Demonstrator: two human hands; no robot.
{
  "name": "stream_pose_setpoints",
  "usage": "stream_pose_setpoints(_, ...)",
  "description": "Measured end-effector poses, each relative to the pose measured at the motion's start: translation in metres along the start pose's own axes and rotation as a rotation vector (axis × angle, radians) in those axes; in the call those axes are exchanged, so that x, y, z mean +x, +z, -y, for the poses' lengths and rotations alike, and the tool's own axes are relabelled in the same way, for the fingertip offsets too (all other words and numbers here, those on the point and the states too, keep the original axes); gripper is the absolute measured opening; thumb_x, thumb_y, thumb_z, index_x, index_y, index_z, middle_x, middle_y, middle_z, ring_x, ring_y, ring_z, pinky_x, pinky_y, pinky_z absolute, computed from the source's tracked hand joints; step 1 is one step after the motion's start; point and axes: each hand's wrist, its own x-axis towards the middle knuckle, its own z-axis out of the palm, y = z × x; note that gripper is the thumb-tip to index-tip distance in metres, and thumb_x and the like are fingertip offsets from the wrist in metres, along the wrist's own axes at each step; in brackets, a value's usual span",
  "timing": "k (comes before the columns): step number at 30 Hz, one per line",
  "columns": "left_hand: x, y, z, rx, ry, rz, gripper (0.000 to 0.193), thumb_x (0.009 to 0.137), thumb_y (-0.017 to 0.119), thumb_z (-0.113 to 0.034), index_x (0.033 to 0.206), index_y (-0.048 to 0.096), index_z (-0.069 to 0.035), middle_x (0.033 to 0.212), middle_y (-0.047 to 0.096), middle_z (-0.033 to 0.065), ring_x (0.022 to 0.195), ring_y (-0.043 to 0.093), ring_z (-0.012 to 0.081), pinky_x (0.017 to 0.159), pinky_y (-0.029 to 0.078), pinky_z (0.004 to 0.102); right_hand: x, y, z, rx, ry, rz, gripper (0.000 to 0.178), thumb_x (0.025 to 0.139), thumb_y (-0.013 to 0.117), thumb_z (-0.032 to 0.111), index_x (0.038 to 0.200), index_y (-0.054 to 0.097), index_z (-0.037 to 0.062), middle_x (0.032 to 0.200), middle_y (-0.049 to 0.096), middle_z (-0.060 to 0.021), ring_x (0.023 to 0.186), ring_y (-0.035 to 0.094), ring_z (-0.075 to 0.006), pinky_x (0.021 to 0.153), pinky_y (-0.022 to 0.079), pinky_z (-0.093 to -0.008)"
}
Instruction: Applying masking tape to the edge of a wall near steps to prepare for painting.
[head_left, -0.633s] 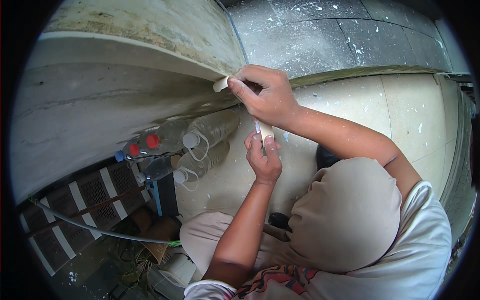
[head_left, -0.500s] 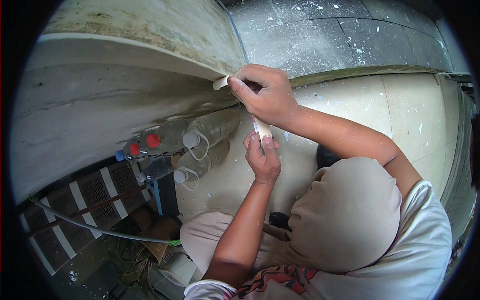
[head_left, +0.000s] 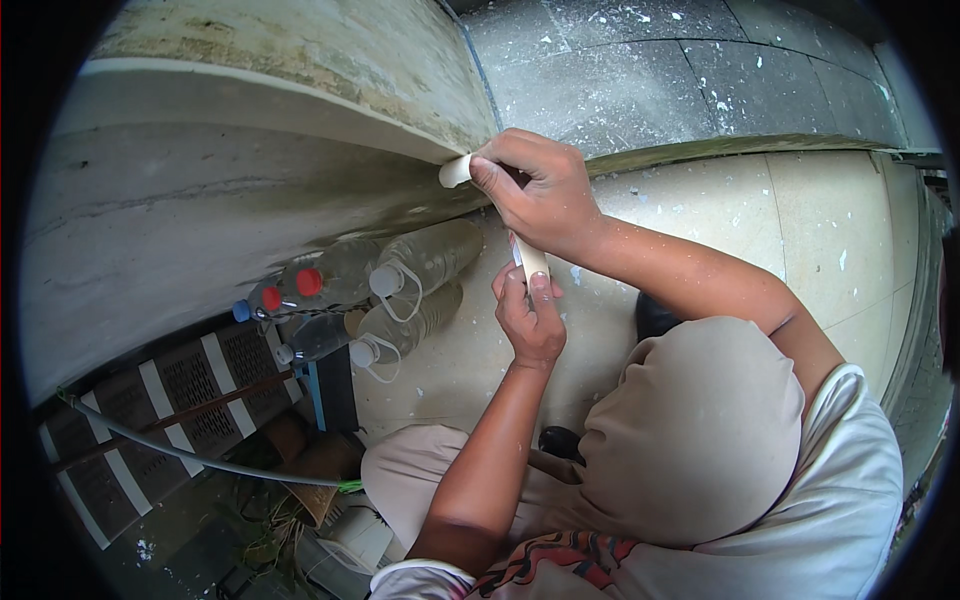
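Observation:
My left hand (head_left: 531, 322) is closed on a cream roll of masking tape (head_left: 537, 262), seen edge-on, with a bit of its pale inner side showing. Above it, my right hand (head_left: 540, 192) pinches a curled cream strip of tape (head_left: 456, 172) between thumb and fingertips. The strip's loose end curls out beside the lower edge of the wall ledge (head_left: 400, 138), near the corner. Whether strip and roll are joined is hidden behind my right hand.
Several clear plastic bottles (head_left: 425, 255), with white, red and blue caps, stand against the wall at left. A slatted dark rack (head_left: 185, 385), a grey hose (head_left: 200, 457) and plants lie lower left. The paint-spotted grey tiled step (head_left: 640, 85) rises ahead, above pale floor tiles (head_left: 715, 215).
The curled strip end shows a little more broadly beside the ledge. Both hands keep their grip and have shifted very slightly to the right in the view.

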Motion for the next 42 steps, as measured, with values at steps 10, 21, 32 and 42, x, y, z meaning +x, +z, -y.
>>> stream_pose_setpoints(10, 0.001, 0.001, 0.001, -0.002, 0.003, 0.029, 0.026, 0.1, 0.047, -0.021, 0.085, 0.057, -0.004, 0.075, 0.063, 0.0093, 0.106, 0.053, 0.0352, 0.094, 0.04, 0.0436, -0.003, -0.003, 0.0, -0.035, -0.075, 0.056, 0.009, 0.088, 0.067, 0.004, 0.095, 0.073, 0.0045, 0.078, 0.065, -0.0106, 0.064, 0.06, -0.0225, 0.059, 0.047, -0.0319)
stream_pose_setpoints(21, 0.001, 0.002, 0.005, -0.011, 0.013, 0.037, 0.022, 0.099, 0.047, -0.017, 0.09, 0.057, -0.001, 0.072, 0.062, 0.0097, 0.105, 0.052, 0.0334, 0.095, 0.039, 0.0429, -0.013, 0.0, -0.002, -0.016, -0.286, 0.079, 0.006, 0.083, 0.078, 0.013, 0.085, 0.075, 0.0086, 0.074, 0.064, -0.0059, 0.064, 0.06, -0.0205, 0.055, 0.047, -0.0323)
stream_pose_setpoints(32, 0.001, 0.001, 0.01, 0.009, 0.016, 0.056, 0.022, 0.099, 0.049, -0.017, 0.095, 0.06, 0.001, 0.071, 0.062, 0.0094, 0.102, 0.053, 0.0344, 0.097, 0.038, 0.0444, -0.014, 0.0, -0.004, -0.042, 0.049, -0.02, 0.024, 0.091, 0.072, 0.02, 0.076, 0.065, 0.0029, 0.064, 0.055, -0.0097, 0.053, 0.051, -0.0244, 0.052, 0.043, -0.035)
stream_pose_setpoints(42, -0.005, 0.004, 0.029, 0.115, 0.115, 0.1, 0.02, 0.098, 0.049, -0.016, 0.098, 0.061, 0.0, 0.074, 0.062, 0.0095, 0.088, 0.057, 0.0295, 0.086, 0.042, 0.0404, -0.029, -0.006, -0.025, 0.011, -0.22, 0.16, 0.019, 0.083, 0.077, 0.019, 0.077, 0.067, 0.0048, 0.066, 0.057, -0.0073, 0.055, 0.056, -0.0224, 0.052, 0.045, -0.0352)
